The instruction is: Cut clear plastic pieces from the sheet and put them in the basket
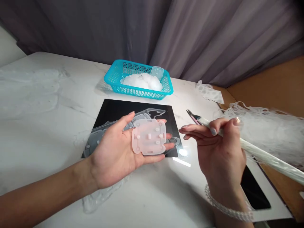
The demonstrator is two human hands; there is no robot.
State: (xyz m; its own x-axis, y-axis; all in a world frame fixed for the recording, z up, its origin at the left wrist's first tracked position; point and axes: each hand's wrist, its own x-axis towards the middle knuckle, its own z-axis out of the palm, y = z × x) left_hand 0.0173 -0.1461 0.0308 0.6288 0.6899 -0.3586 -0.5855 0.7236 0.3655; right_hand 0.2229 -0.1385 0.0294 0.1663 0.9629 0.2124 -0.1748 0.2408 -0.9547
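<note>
A translucent plastic piece (149, 136) with rounded corners, small pegs and slots lies flat across the fingers of my left hand (118, 148). That palm faces up, with the thumb and fingers spread out. In my right hand (219, 152) is a pen-like tool (266, 154) with a pearly white handle, gripped between thumb and fingers. Its dark end points left; I cannot make out its tip. Just beyond it lies a small pointed tool with pink on it (193, 117), partly hidden. Under my left hand, a black sheet (116, 109) bears more clear plastic pieces (96, 139).
A blue basket (111, 83) at the back holds a white mound (142, 81) and a similar plastic piece (157, 72). Tangled clear plastic scraps (268, 133) are heaped at right. A dark phone-like slab (255, 188) lies beside my right wrist. Grey curtains (95, 28) hang behind the table.
</note>
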